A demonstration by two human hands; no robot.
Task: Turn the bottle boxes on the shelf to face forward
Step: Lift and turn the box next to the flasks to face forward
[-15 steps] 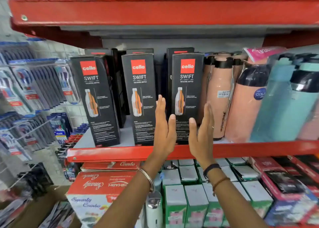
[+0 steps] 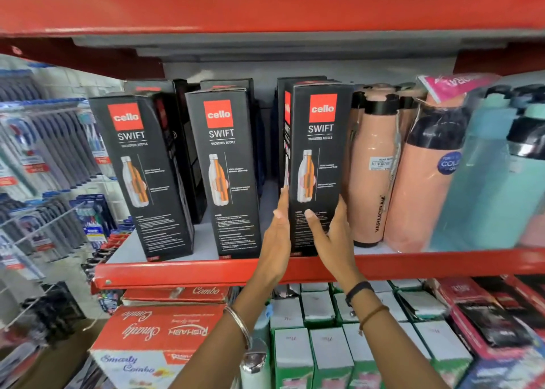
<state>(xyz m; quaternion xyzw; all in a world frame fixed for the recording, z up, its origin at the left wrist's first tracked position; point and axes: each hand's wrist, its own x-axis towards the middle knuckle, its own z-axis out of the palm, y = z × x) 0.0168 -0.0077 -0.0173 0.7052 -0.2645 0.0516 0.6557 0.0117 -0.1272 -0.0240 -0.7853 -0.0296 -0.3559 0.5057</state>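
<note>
The rightmost box (image 2: 318, 164), stiff card and likely weighty, stood at the front of the shelf (image 2: 177, 273) beside a pink bottle (image 2: 374, 164), best held low on its sides, where the left hand (image 2: 277, 235) pressed with flat fingers and the right hand (image 2: 333, 235) gripped its edge.

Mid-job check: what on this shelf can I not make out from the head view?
Head view only:
back-row boxes: faces hidden by the front row.
right box: small print blurred; lower corners covered by the left hand and right hand.
right hand's fingers: tips hidden behind that box's side.
teal bottles: blurred, cut off by the right edge.
</note>
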